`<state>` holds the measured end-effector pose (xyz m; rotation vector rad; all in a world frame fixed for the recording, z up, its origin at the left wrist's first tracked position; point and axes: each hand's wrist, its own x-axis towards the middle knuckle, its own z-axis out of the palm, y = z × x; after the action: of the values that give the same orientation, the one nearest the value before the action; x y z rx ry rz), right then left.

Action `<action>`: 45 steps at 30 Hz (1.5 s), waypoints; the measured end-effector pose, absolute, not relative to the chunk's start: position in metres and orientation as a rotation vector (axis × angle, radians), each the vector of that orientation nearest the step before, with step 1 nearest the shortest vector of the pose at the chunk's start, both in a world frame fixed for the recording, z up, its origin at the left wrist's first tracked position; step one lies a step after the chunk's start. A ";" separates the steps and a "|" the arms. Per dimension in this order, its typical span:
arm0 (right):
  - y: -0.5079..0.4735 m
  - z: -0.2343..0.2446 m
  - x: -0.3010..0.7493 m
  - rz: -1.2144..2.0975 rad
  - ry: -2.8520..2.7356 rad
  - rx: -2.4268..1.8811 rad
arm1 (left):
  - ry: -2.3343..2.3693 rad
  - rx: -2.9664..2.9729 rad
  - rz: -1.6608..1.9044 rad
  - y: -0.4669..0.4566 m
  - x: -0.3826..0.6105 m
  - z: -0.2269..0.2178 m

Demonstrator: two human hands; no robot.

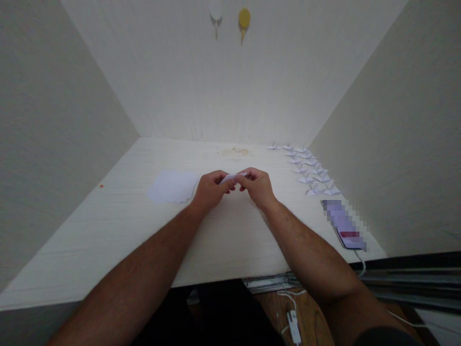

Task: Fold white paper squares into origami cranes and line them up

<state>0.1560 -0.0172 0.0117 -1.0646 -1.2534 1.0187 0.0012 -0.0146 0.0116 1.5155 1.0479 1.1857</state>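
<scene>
Both my hands meet above the middle of the pale desk (108,226). My left hand (211,190) and my right hand (257,186) each pinch an end of a small folded piece of white paper (234,176), fingers closed on it. A short stack of white paper sheets (172,187) lies flat just left of my left hand. Along the right side of the desk sit several small folded white paper figures (309,170) in rows.
A phone (344,223) lies at the desk's right front corner with a white cable (360,264) running off the edge. Walls close in the desk on three sides. Two round hooks, white (215,12) and yellow (244,19), hang on the back wall.
</scene>
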 end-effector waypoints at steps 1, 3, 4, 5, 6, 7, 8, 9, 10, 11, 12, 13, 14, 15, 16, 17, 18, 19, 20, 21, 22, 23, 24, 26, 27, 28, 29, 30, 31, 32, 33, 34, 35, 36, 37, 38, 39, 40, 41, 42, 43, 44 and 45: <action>-0.018 0.012 0.156 1.011 -1.258 -1.067 | 1.038 1.509 1.204 -0.015 0.002 0.012; -0.018 0.012 0.155 1.002 -1.266 -1.072 | 1.020 1.483 1.238 -0.015 0.002 0.012; -0.019 0.012 0.155 0.999 -1.271 -1.075 | 1.016 1.471 1.252 -0.015 0.002 0.012; -0.019 0.012 0.155 0.997 -1.276 -1.077 | 1.015 1.460 1.260 -0.015 0.002 0.012; -0.019 0.012 0.155 0.997 -1.281 -1.077 | 1.014 1.448 1.266 -0.015 0.003 0.012; -0.019 0.011 0.155 0.996 -1.287 -1.071 | 1.009 1.436 1.268 -0.015 0.003 0.012; -0.019 0.010 0.155 0.993 -1.291 -1.062 | 0.998 1.424 1.267 -0.015 0.003 0.012; -0.018 0.009 0.154 0.991 -1.293 -1.051 | 0.983 1.413 1.265 -0.015 0.003 0.012; -0.018 0.008 0.154 0.989 -1.294 -1.041 | 0.967 1.401 1.264 -0.014 0.003 0.012; -0.018 0.007 0.154 0.986 -1.292 -1.036 | 0.952 1.392 1.262 -0.014 0.004 0.012; -0.017 0.007 0.154 0.985 -1.289 -1.034 | 0.939 1.387 1.260 -0.014 0.004 0.011; -0.017 0.006 0.154 0.984 -1.286 -1.033 | 0.931 1.387 1.257 -0.014 0.003 0.011; -0.017 0.006 0.153 0.986 -1.283 -1.033 | 0.927 1.394 1.253 -0.014 0.003 0.011; -0.017 0.006 0.153 0.987 -1.280 -1.033 | 0.926 1.406 1.247 -0.014 0.002 0.011; -0.017 0.006 0.153 0.987 -1.280 -1.036 | 0.928 1.422 1.243 -0.014 0.001 0.011; -0.018 0.006 0.153 0.987 -1.287 -1.042 | 0.934 1.441 1.234 -0.013 0.000 0.011; -0.018 0.007 0.153 0.984 -1.296 -1.051 | 0.944 1.455 1.226 -0.013 0.000 0.010; -0.019 0.008 0.153 0.979 -1.306 -1.064 | 0.955 1.462 1.218 -0.013 -0.001 0.010; -0.019 0.008 0.153 0.972 -1.313 -1.079 | 0.967 1.460 1.208 -0.013 -0.001 0.010; -0.019 0.009 0.153 0.963 -1.316 -1.094 | 0.979 1.449 1.199 -0.013 -0.001 0.011; -0.020 0.010 0.153 0.954 -1.314 -1.107 | 0.991 1.431 1.191 -0.013 -0.001 0.011; -0.020 0.010 0.153 0.946 -1.308 -1.116 | 1.001 1.405 1.184 -0.013 -0.001 0.011; -0.020 0.010 0.153 0.941 -1.299 -1.119 | 1.006 1.373 1.181 -0.013 0.000 0.012; -0.020 0.010 0.154 0.952 -1.280 -1.108 | 0.999 1.297 1.184 -0.013 0.000 0.012; -0.020 0.009 0.155 0.971 -1.273 -1.096 | 0.987 1.254 1.189 -0.012 0.000 0.011; -0.019 0.009 0.156 0.997 -1.267 -1.084 | 0.971 1.210 1.194 -0.011 0.000 0.011; -0.019 0.008 0.156 1.022 -1.262 -1.075 | 0.953 1.168 1.199 -0.010 0.000 0.010; -0.018 0.006 0.157 1.045 -1.257 -1.069 | 0.937 1.127 1.205 -0.009 -0.001 0.009; -0.018 0.005 0.158 1.063 -1.251 -1.066 | 0.921 1.090 1.213 -0.008 -0.001 0.008; -0.017 0.004 0.158 1.071 -1.242 -1.062 | 0.907 1.057 1.223 -0.006 -0.001 0.006; -0.017 0.003 0.158 1.071 -1.233 -1.054 | 0.892 1.030 1.236 -0.005 0.000 0.005; -0.016 0.002 0.158 1.067 -1.226 -1.041 | 0.875 1.006 1.250 -0.005 0.000 0.005; -0.016 0.002 0.158 1.062 -1.223 -1.026 | 0.859 0.987 1.263 -0.004 0.001 0.004; -0.016 0.002 0.157 1.056 -1.220 -1.010 | 0.844 0.970 1.274 -0.004 0.002 0.004; -0.016 0.002 0.157 1.053 -1.220 -0.996 | 0.831 0.956 1.281 -0.003 0.002 0.004; -0.016 0.002 0.156 1.054 -1.219 -0.987 | 0.820 0.945 1.286 -0.003 0.002 0.004; -0.015 0.002 0.156 1.058 -1.220 -0.983 | 0.812 0.937 1.287 -0.003 0.002 0.004; -0.015 0.002 0.156 1.063 -1.221 -0.984 | 0.812 0.935 1.284 -0.003 0.002 0.004; -0.015 0.003 0.156 1.067 -1.220 -0.989 | 0.818 0.942 1.276 -0.003 0.002 0.005; -0.015 0.003 0.157 1.068 -1.220 -1.000 | 0.831 0.955 1.263 -0.004 0.001 0.005; -0.015 0.002 0.158 1.063 -1.220 -1.016 | 0.848 0.971 1.248 -0.004 0.000 0.006; -0.015 0.002 0.159 1.054 -1.219 -1.035 | 0.867 0.988 1.231 -0.004 -0.001 0.006; -0.014 0.002 0.160 1.043 -1.217 -1.055 | 0.883 1.003 1.215 -0.004 -0.001 0.007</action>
<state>0.1601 -0.0142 0.0016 -1.0545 -1.2167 1.0426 -0.0014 -0.0043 0.0065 1.0033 0.8833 1.2149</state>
